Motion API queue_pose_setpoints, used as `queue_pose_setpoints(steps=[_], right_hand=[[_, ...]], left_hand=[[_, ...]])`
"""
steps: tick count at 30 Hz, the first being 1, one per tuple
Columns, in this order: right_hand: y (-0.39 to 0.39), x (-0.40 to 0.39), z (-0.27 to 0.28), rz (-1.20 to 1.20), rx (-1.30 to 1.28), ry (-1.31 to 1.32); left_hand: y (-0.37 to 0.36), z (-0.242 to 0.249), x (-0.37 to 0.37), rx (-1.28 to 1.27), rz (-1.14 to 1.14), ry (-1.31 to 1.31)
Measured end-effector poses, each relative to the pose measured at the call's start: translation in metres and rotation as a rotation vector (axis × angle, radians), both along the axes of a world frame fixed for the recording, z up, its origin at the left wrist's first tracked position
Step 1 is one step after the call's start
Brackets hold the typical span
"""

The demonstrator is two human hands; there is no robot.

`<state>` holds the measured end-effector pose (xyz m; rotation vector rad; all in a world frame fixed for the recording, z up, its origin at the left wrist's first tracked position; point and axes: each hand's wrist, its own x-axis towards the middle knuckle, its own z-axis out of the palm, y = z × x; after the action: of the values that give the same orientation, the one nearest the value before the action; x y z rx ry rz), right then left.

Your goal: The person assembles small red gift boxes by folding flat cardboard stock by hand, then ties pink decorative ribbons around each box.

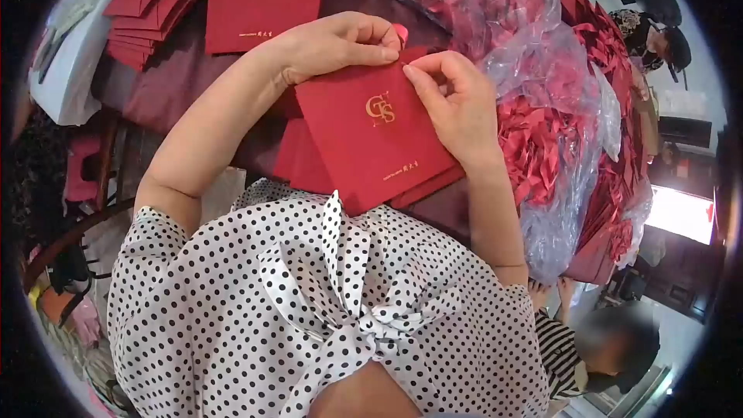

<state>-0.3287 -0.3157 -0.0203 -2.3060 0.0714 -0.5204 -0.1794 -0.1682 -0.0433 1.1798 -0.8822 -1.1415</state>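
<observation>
A red paper gift bag (371, 135) with gold lettering lies tilted in front of my chest. My left hand (344, 45) is closed in a pinch at its top edge, where a pink-red ribbon (400, 33) shows beyond the fingertips. My right hand (458, 101) also pinches, thumb and forefinger together at the bag's top edge, close to the left fingertips. The exact grip on the ribbon is partly hidden by the fingers. More red bags (298, 156) lie under this one.
Another red bag (265, 4) lies flat beyond my left forearm, beside a stack of red bags (155, 9). Clear plastic (561, 120) with many red ribbons (534, 135) fills the table's right side. A person in a striped top (561, 352) sits at lower right.
</observation>
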Motion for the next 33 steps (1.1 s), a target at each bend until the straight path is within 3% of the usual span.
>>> queue_pose_setpoints(steps=[5, 7, 8, 11, 15, 17, 18, 20, 22, 24, 29, 33], right_hand=[[0.003, 0.002, 0.009, 0.005, -0.017, 0.033], [0.003, 0.002, 0.013, 0.057, -0.237, 0.082], [0.005, 0.001, 0.014, 0.056, -0.238, 0.084], [0.013, 0.002, 0.01, 0.113, -0.673, 0.094], [0.015, 0.01, 0.013, 0.1, -0.69, 0.118], [0.004, 0.014, 0.015, 0.156, -0.432, 0.07], [-0.001, 0.016, 0.016, 0.139, -0.339, 0.052], [-0.006, 0.014, 0.018, 0.133, -0.278, 0.059], [-0.008, 0.011, 0.023, 0.125, -0.216, 0.061], [-0.008, 0.005, 0.031, -0.002, 0.27, 0.306], [-0.008, -0.006, 0.012, 0.07, 0.33, 0.148], [-0.004, -0.011, 0.009, 0.056, 0.245, 0.087]], left_hand=[[-0.002, -0.006, -0.001, -0.022, 0.031, -0.093], [-0.001, -0.007, -0.005, -0.068, 0.089, -0.4], [-0.001, -0.003, -0.01, -0.103, 0.184, -0.714], [0.0, -0.01, -0.014, -0.126, 0.29, -0.884], [0.002, -0.007, -0.013, -0.144, 0.314, -0.915], [0.003, -0.01, -0.012, -0.072, 0.289, -0.768], [0.003, -0.006, -0.009, -0.035, 0.216, -0.572], [0.003, 0.001, -0.001, 0.012, 0.106, -0.278], [0.002, 0.0, 0.0, -0.002, 0.092, -0.195], [0.002, 0.001, 0.0, -0.016, 0.084, -0.11], [0.006, 0.013, -0.005, 0.035, 0.014, 0.212], [0.006, 0.008, -0.003, -0.01, -0.039, 0.192]])
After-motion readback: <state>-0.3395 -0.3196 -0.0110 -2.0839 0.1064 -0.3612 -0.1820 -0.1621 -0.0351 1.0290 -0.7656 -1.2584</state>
